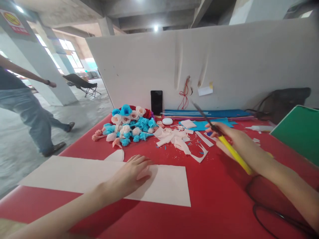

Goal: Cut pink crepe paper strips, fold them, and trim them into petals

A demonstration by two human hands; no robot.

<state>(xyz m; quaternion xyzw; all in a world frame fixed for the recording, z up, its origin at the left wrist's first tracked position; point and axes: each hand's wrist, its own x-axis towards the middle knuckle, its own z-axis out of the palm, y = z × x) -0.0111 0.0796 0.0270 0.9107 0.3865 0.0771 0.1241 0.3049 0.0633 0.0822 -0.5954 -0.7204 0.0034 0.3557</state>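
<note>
My left hand (136, 172) lies palm down with its fingers stretched out on a long strip of pale pink paper (171, 186) that spans the front of the table. Behind the strip, a rounded piece of the same paper (116, 156) sticks out. Raised over the table's right side, my right hand (226, 139) is closed around yellow-handled scissors (235, 154), seen edge-on, with their dark tip pointing up and away to the left. The scissors are slightly blurred. Pale pink paper scraps (178, 141) lie in a pile between the hands.
Blue, pink and red paper flowers (134, 124) are heaped at back left. A black phone (157, 102) leans on the white partition (139, 66), near blue sheets (219, 113). A green board (296, 132) and black cord (274, 215) occupy the right side. A person (27, 99) walks at left.
</note>
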